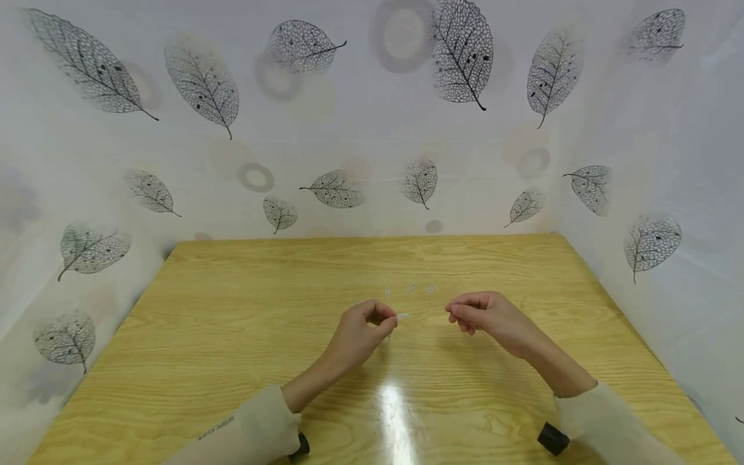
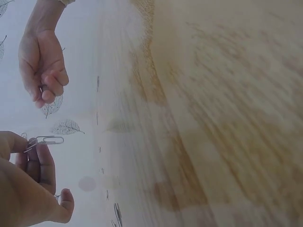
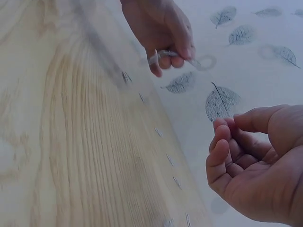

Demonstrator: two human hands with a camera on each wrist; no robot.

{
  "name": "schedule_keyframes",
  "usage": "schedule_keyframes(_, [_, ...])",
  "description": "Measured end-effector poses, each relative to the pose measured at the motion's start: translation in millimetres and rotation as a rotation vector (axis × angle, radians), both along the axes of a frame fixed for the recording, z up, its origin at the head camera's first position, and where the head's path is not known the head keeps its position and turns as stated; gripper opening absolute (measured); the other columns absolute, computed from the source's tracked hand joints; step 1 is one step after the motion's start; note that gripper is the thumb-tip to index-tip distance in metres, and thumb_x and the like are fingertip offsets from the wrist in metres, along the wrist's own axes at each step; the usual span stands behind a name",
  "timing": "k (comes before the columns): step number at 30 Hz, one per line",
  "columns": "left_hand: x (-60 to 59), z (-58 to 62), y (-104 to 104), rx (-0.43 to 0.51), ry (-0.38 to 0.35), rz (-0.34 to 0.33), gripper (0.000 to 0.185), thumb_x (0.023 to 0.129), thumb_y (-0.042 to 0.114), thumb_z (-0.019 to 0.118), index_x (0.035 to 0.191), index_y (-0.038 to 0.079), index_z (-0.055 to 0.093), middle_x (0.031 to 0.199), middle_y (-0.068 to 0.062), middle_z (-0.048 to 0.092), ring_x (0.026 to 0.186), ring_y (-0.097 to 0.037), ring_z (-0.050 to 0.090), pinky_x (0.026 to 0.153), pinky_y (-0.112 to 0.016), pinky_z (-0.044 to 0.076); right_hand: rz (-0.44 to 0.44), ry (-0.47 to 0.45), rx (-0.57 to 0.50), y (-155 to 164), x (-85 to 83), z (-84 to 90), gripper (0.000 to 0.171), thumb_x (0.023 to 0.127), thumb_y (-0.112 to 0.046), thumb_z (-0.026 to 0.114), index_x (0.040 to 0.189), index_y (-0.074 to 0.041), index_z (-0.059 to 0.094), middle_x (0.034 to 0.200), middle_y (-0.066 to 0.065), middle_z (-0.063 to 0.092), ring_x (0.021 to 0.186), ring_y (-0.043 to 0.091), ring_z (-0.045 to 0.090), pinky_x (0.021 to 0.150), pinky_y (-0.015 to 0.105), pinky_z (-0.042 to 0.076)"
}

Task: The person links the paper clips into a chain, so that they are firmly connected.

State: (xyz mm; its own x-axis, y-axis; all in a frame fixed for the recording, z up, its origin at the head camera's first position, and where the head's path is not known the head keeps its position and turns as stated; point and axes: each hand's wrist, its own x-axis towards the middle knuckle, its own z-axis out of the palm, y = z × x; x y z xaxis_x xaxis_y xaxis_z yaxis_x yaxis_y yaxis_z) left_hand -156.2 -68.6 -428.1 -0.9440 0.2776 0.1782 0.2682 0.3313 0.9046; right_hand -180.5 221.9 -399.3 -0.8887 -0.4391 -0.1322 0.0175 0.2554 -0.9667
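My left hand (image 1: 361,334) pinches linked paper clips (image 2: 50,140) between thumb and fingers above the table. One clip sticks out from the fingertips toward the right. In the right wrist view these clips (image 3: 165,53) look blurred. Facing it across a small gap is my right hand (image 1: 489,318), its thumb against its curled fingers. Whether something small sits between those fingertips is too unclear to tell. Loose paper clips lie on the table beyond the hands, such as one clip (image 1: 412,287) and another clip (image 1: 431,290).
The wooden table (image 1: 232,290) has several more paper clips in a rough row, including a clip (image 3: 170,161) and a clip (image 3: 177,182). A leaf-patterned white curtain (image 1: 360,135) encloses the back and both sides. Glare shines at the table's front.
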Motion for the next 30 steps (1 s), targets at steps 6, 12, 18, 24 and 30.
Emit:
schedule_keyframes(6, [0.1,-0.7,-1,0.026,-0.015,-0.006,0.006,0.101,0.011,0.065,0.101,0.007,0.069,0.093,-0.003,0.071,0.086,-0.015,0.067,0.07,-0.026,0.054,-0.066,0.044,0.11,25,-0.7,1.5,0.039,0.108,-0.017,0.058,0.129,0.016,0.06,0.102,0.018,0.068,0.077,0.021,0.059,0.072,0.033,0.054])
schedule_keyframes(12, [0.1,-1.4,0,0.023,-0.001,-0.003,0.006,0.1,0.01,0.063,0.101,0.007,0.068,0.095,-0.003,0.07,0.086,-0.015,0.065,0.072,-0.025,0.053,-0.116,0.109,0.273,43,1.4,-6.3,0.034,0.105,-0.016,0.062,0.125,0.011,0.065,0.091,0.015,0.067,0.075,0.025,0.059,0.066,0.034,0.053])
schedule_keyframes(18, [1.0,-0.4,-1,0.014,0.012,-0.004,0.006,0.101,0.01,0.063,0.102,0.007,0.068,0.097,0.001,0.068,0.089,-0.015,0.063,0.076,-0.027,0.053,-0.113,0.228,0.42,45,4.3,-20.2,0.021,0.1,-0.006,0.066,0.115,0.008,0.072,0.102,0.015,0.072,0.08,0.021,0.063,0.065,0.03,0.054])
schedule_keyframes(24, [2.0,-0.3,-1,0.015,0.007,-0.016,0.006,0.101,0.01,0.063,0.103,0.006,0.068,0.098,0.0,0.068,0.09,-0.016,0.063,0.079,-0.027,0.052,-0.088,0.317,0.524,38,2.7,-32.3,0.016,0.095,-0.001,0.068,0.109,0.003,0.075,0.102,0.011,0.073,0.09,0.021,0.065,0.071,0.029,0.053])
schedule_keyframes(30, [3.0,-1.7,-1,0.005,0.002,-0.022,0.005,0.101,0.01,0.064,0.102,0.007,0.068,0.097,0.001,0.067,0.091,-0.015,0.063,0.076,-0.027,0.052,-0.068,0.345,0.543,33,1.6,-35.9,0.017,0.093,0.0,0.071,0.109,0.004,0.075,0.099,0.008,0.073,0.088,0.019,0.064,0.072,0.029,0.053])
